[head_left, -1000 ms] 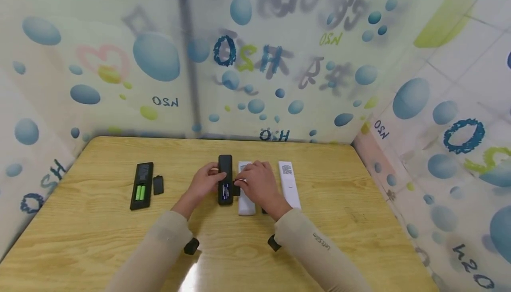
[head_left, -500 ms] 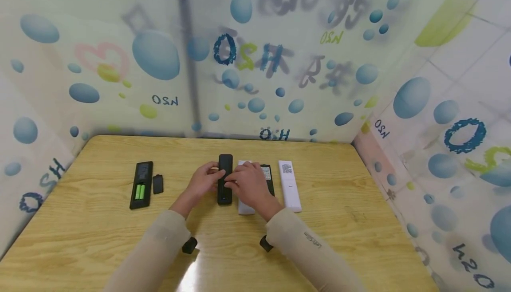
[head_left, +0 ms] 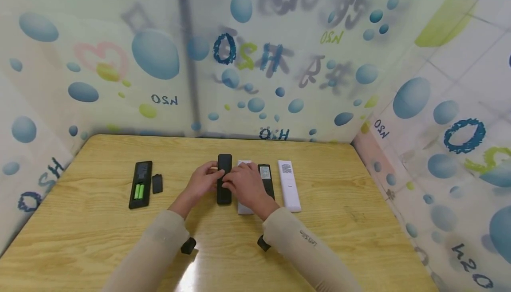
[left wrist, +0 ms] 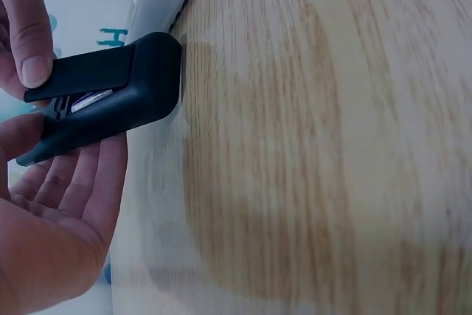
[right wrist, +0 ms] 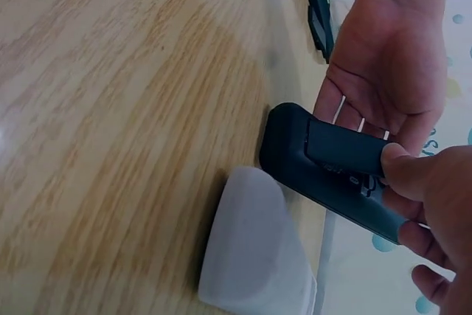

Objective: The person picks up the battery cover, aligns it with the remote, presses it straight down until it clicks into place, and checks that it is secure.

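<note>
My left hand [head_left: 199,181] holds a black remote control [head_left: 224,164], thumb on top and fingers beneath it in the left wrist view. With its back face up, the remote has a battery cover [left wrist: 88,71] lying over the compartment. One end of the cover sits against the remote; the other is raised and tilted, leaving a gap where part of the compartment shows. My right hand [head_left: 247,186] pinches the raised end of the cover [right wrist: 343,144], its thumb on top. Batteries inside are mostly hidden.
At left lies an open black remote [head_left: 141,172] with two green batteries [head_left: 139,191], beside a loose battery cover [head_left: 157,184]. A white remote [head_left: 244,209] is partly under my right hand. Another black remote [head_left: 269,187] and a white one [head_left: 290,190] lie further right.
The right hand has brought the battery cover from beside the remote, leftward over its compartment, hiding the inside in the head view. The left hand has kept its hold.
</note>
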{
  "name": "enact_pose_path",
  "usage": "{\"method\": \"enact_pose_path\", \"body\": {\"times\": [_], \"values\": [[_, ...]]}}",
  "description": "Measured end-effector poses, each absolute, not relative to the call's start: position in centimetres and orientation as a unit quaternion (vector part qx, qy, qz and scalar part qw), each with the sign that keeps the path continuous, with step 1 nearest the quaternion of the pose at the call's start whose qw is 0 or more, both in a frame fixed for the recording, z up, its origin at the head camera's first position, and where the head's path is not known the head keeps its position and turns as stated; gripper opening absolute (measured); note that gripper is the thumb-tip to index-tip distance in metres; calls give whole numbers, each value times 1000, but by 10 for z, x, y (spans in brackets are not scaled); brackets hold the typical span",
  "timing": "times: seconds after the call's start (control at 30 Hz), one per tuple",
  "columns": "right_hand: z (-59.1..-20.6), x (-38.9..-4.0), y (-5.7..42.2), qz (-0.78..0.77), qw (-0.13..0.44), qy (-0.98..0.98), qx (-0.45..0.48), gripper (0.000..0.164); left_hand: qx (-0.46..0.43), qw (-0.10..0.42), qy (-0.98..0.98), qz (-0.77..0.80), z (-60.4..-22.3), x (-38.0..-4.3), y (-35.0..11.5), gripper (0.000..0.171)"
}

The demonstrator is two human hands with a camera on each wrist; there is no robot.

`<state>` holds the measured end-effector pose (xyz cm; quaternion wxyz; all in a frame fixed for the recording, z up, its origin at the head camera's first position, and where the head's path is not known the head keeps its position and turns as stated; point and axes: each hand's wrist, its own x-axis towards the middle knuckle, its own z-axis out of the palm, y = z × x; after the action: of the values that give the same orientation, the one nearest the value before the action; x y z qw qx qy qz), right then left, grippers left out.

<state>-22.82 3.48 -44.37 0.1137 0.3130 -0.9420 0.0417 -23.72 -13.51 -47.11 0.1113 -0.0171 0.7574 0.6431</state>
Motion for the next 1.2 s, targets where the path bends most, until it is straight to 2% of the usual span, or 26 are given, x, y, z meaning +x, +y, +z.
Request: {"method": "enact_pose_path", "body": {"times": [0.57, 1.2], "values": [[-451, -227, 33, 9, 121, -943, 310, 24, -36, 100, 759, 643, -473, -236, -135, 43], [-455, -230, 31, 27, 146, -951, 273, 17, -33, 105, 765, 634, -472, -237, -133, 44]]}}
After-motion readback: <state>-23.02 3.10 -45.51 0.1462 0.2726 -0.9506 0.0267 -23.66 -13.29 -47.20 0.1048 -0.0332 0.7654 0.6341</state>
